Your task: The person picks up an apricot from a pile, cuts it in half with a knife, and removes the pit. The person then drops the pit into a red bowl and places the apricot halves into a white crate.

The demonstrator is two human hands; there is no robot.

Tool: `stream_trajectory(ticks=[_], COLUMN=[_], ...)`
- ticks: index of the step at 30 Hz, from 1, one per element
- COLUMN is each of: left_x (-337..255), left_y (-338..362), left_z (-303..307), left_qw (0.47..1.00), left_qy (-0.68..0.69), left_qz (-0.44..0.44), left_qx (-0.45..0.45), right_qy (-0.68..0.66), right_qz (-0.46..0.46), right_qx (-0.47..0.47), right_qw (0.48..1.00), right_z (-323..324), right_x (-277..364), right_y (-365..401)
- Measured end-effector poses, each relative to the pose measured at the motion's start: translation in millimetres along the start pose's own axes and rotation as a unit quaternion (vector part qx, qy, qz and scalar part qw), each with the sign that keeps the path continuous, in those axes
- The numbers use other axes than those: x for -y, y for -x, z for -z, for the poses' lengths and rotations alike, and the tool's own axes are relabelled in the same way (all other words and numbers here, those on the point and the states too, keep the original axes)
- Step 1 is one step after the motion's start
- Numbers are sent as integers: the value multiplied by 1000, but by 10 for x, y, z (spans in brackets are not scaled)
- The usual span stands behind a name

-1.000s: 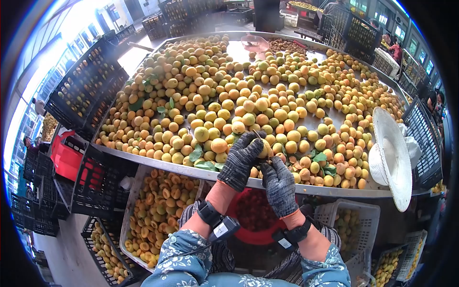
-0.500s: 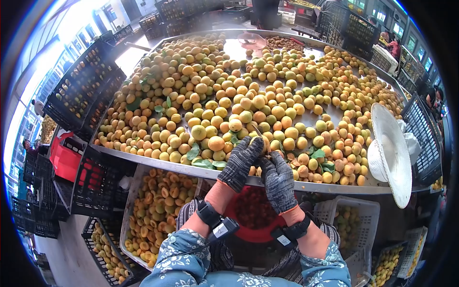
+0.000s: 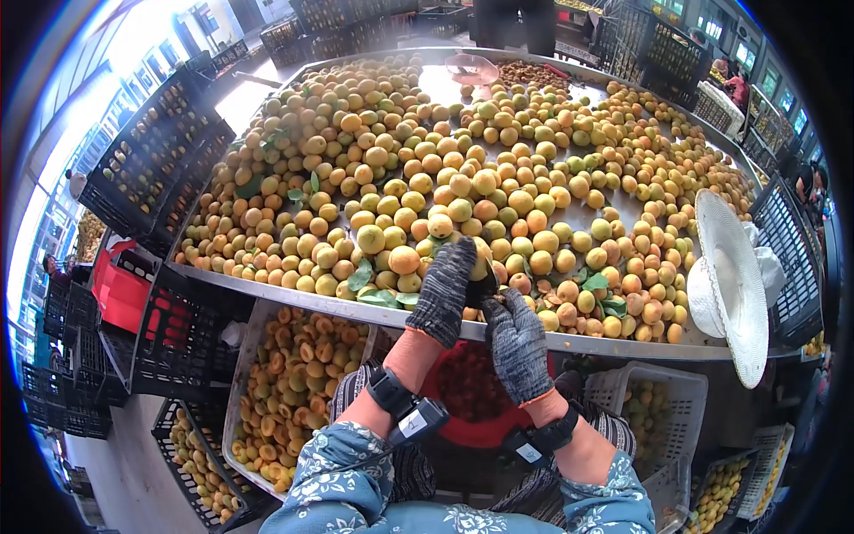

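Note:
My left hand (image 3: 447, 289), in a dark grey knitted glove, is closed around an apricot (image 3: 482, 259) above the table's near edge. Just to its right, my right hand (image 3: 513, 338) wears the same kind of glove. Its fingers are pinched together close to the fruit, and a thin dark shape lies between the two hands; I cannot make out what the right fingers hold. Heaped apricots (image 3: 405, 260) and a few green leaves (image 3: 360, 276) lie on the metal table (image 3: 294, 296) right beyond my hands.
Below the table edge, a red tub (image 3: 476, 434) with dark contents stands between my knees. A white crate (image 3: 233, 418) of halved apricots is at left, another white crate (image 3: 694, 384) at right. A straw hat (image 3: 738, 294) hangs over the right corner. Black crates (image 3: 147, 343) flank the table.
My left hand has turned more upright, showing the apricot and a dark gap beside it. My right hand has stayed nearly in place, now slightly lower and apart from the left fingers.

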State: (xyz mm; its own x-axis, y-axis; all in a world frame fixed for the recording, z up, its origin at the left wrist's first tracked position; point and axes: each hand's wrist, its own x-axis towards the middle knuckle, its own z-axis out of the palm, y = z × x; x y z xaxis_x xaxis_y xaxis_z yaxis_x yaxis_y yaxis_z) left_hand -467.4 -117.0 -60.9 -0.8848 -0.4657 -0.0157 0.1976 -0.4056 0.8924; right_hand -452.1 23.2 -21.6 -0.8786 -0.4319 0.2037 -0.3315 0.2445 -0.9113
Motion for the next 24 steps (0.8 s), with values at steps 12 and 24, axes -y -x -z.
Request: stream_trajectory(ticks=[12, 24], left_x=[-275, 35], left_y=[154, 8], left_z=[-131, -66], left_qw=[977, 994], left_qy=[-159, 43], left_qz=[-87, 100], left_qx=[115, 5], right_qy=[-53, -86], right_qz=[-16, -104], right_qx=[-23, 11], right_qw=[998, 991], right_z=[35, 7], right_x=[-69, 2], right_y=[-47, -36])
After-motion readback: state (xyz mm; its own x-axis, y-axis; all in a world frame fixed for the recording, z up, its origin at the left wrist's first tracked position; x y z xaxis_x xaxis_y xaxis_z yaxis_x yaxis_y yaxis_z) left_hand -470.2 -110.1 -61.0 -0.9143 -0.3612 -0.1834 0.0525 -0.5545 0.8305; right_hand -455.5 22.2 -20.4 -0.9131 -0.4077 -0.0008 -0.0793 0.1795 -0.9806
